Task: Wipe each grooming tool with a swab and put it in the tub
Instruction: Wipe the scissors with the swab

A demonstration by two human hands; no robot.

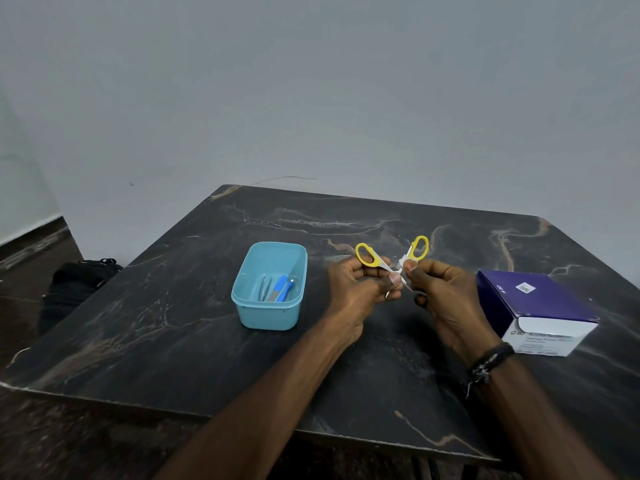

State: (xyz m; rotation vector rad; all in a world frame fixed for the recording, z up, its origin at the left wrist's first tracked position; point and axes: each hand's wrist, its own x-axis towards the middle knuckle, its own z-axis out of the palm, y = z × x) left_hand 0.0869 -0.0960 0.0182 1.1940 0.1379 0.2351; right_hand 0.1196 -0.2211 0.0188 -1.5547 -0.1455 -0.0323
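While hands (398, 289) grip scissors (394, 265) mid-table, tub (242, 299) stands left.

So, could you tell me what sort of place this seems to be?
Probably a plain room at home, set up for cleaning: a dark marble-patterned table against a bare grey wall, with a box of alcohol swabs and a blue tub.

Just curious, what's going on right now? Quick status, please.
Both hands hold the open scissors above the table. Tub at left holds tools. Nothing in the way.
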